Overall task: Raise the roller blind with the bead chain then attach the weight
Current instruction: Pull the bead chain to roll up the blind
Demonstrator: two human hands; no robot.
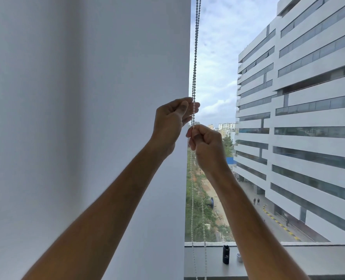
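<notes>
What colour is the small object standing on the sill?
Black; the small upright object stands on the sill, in the head view.

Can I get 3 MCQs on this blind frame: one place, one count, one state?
1. Where does the small black cylindrical object stand?
A. On the grey window sill
B. In the left hand
C. Hanging on the chain

2. How many hands grip the white bead chain?
A. None
B. One
C. Two

3. How is the white fabric roller blind?
A. Fully rolled up
B. Down, covering the window's left part
C. Lying on the sill

Key: 1 A, it stands upright on the sill. 2 C, the left hand and the right hand each hold the chain in curled fingers. 3 B, the fabric runs down past the bottom of the view.
</notes>
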